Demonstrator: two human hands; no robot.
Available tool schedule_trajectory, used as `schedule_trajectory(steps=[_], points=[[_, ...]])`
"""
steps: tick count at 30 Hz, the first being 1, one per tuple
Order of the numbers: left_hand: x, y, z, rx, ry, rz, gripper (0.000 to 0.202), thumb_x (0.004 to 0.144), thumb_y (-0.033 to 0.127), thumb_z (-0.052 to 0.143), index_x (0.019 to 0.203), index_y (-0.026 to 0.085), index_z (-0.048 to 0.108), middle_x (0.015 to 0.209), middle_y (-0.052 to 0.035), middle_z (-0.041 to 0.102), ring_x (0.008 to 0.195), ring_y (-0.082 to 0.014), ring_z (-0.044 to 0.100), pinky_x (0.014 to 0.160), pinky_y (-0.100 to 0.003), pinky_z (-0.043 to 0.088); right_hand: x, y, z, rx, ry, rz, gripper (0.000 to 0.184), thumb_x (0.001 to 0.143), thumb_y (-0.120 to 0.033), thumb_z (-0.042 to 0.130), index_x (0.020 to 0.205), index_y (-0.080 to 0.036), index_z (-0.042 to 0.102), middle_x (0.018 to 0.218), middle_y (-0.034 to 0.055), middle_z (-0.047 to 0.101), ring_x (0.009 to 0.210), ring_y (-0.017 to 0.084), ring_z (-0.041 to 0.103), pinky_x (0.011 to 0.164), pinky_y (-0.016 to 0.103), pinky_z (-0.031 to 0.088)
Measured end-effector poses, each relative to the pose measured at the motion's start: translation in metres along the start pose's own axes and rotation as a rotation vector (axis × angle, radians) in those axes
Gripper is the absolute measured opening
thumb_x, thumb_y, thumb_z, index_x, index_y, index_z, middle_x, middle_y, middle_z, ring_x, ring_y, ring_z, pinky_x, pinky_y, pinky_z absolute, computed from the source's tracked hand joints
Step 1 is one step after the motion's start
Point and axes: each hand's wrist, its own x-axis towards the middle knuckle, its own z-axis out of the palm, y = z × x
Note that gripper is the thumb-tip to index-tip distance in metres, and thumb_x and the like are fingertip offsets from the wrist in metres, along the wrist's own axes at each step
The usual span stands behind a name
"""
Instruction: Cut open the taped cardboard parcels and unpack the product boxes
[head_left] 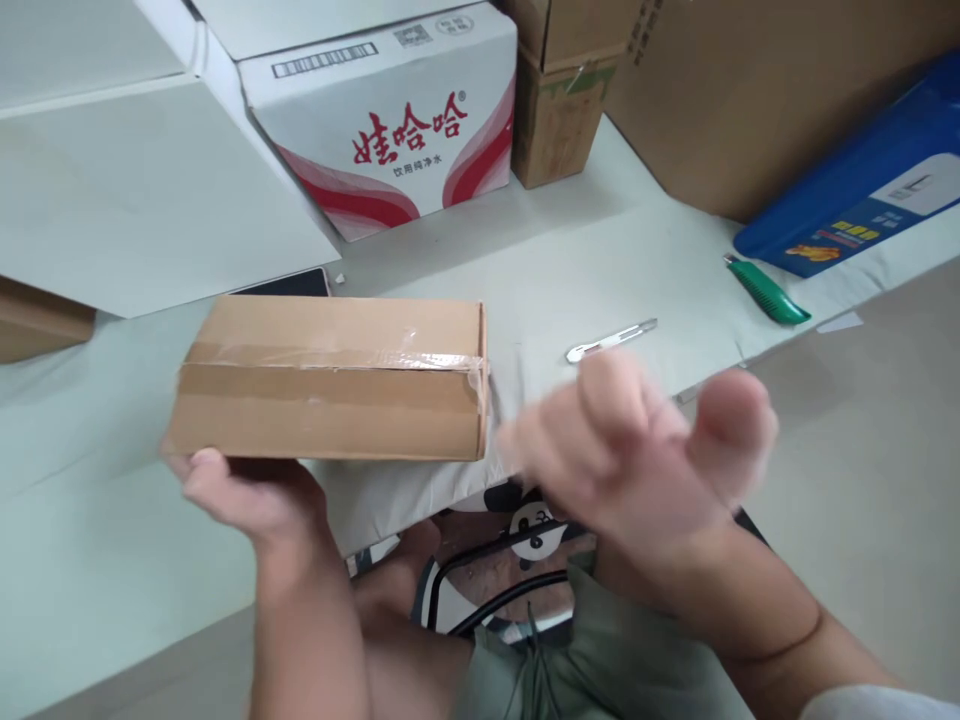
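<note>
A brown cardboard box [330,410] with clear tape along its top seam is tilted at the front of the table. My left hand [247,500] grips its lower left edge, thumb on the near side and the other fingers hidden beneath. Just right of the box, my right hand [622,450] is in the air, blurred by motion. Its fingers are loosely bent and the thumb stands well apart, with no object visible in it. Beyond this hand lies a slim white utility knife [611,340] on the table.
A white and red water carton [390,130] stands at the back, beside a narrow cardboard box [559,110]. To the right are a green-handled cutter [769,292] and a blue container [855,190]. A large white box [150,190] fills the back left. The table [97,530] ends just before my lap.
</note>
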Motion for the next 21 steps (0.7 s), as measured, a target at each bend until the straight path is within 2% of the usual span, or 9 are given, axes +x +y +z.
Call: schedule_trajectory(steps=[2,3,5,7,10,13,15,17,21], points=[[-0.002,-0.003,-0.002,-0.091,0.037,0.089,0.021,0.066,0.036,0.049,0.085,0.025,0.049,0.083,-0.0013,0.064,0.099,-0.0285,0.062,0.091,-0.043,0.05,0.023,0.009,-0.031,-0.296,0.295,-0.151,0.038,0.095,-0.055,0.052,0.073,-0.025,0.042,0.057,-0.0064,0.032,0.051,0.012,0.034,0.055,0.029,0.034],[-0.003,-0.006,-0.005,-0.106,0.02,0.111,0.02,0.068,0.037,0.05,0.085,0.025,0.051,0.081,-0.0009,0.062,0.096,-0.0276,0.062,0.09,-0.042,0.049,0.032,0.013,-0.048,-0.539,0.444,-0.153,0.026,0.092,-0.042,0.056,0.076,-0.025,0.047,0.061,-0.0052,0.038,0.054,0.013,0.037,0.058,0.03,0.036],[-0.005,-0.011,-0.011,-0.13,0.027,0.122,0.023,0.073,0.044,0.053,0.085,0.024,0.054,0.078,-0.001,0.059,0.09,-0.0258,0.059,0.085,-0.04,0.048,0.041,0.021,-0.082,-1.023,0.56,-0.027,0.006,0.086,-0.027,0.055,0.087,-0.023,0.059,0.075,-0.0002,0.053,0.063,0.014,0.046,0.067,0.033,0.041],[-0.006,-0.016,-0.019,-0.167,0.113,0.096,0.031,0.076,0.053,0.054,0.08,0.023,0.055,0.074,-0.0013,0.054,0.08,-0.0231,0.055,0.075,-0.037,0.043,0.04,0.026,-0.11,-1.397,0.505,0.145,0.025,0.085,-0.022,0.05,0.104,-0.021,0.066,0.097,0.0082,0.063,0.075,0.019,0.056,0.076,0.038,0.047],[-0.007,-0.02,-0.031,-0.179,0.207,0.08,0.042,0.08,0.062,0.05,0.069,0.021,0.053,0.066,-0.0009,0.044,0.069,-0.0192,0.047,0.066,-0.033,0.036,0.031,0.028,-0.135,-1.722,0.369,0.389,0.046,0.084,-0.019,0.048,0.127,-0.02,0.066,0.13,0.0184,0.06,0.083,0.024,0.062,0.075,0.043,0.05],[-0.008,-0.015,-0.039,-0.145,0.037,0.083,0.039,0.07,0.06,0.061,0.08,0.022,0.063,0.079,-0.0027,0.057,0.079,-0.0216,0.055,0.075,-0.037,0.045,0.024,0.03,-0.147,-1.851,0.236,0.575,0.055,0.082,-0.016,0.052,0.134,-0.024,0.066,0.147,0.0176,0.052,0.082,0.025,0.066,0.069,0.043,0.052],[-0.009,-0.009,-0.042,-0.152,-0.152,0.014,0.049,0.059,0.057,0.071,0.098,0.027,0.067,0.108,-0.0039,0.068,0.107,-0.028,0.061,0.094,-0.042,0.05,0.024,0.033,-0.152,-1.883,0.191,0.591,0.054,0.082,-0.016,0.051,0.132,-0.026,0.068,0.143,0.0151,0.056,0.084,0.025,0.067,0.069,0.042,0.053],[-0.011,-0.002,-0.044,-0.171,-0.291,-0.091,0.061,0.057,0.059,0.075,0.111,0.033,0.067,0.129,-0.0018,0.067,0.131,-0.0328,0.054,0.11,-0.046,0.048,0.026,0.035,-0.155,-1.904,0.179,0.538,0.046,0.085,-0.017,0.049,0.124,-0.026,0.072,0.131,0.0143,0.065,0.085,0.026,0.067,0.069,0.041,0.052],[-0.014,0.009,-0.048,-0.215,-0.346,-0.262,0.065,0.073,0.078,0.058,0.117,0.033,0.069,0.125,-0.0042,0.069,0.13,-0.0348,0.057,0.112,-0.053,0.049,0.033,0.034,-0.154,-1.91,0.256,0.399,0.038,0.09,-0.026,0.047,0.115,-0.021,0.075,0.114,0.0153,0.07,0.089,0.028,0.066,0.073,0.042,0.051]])
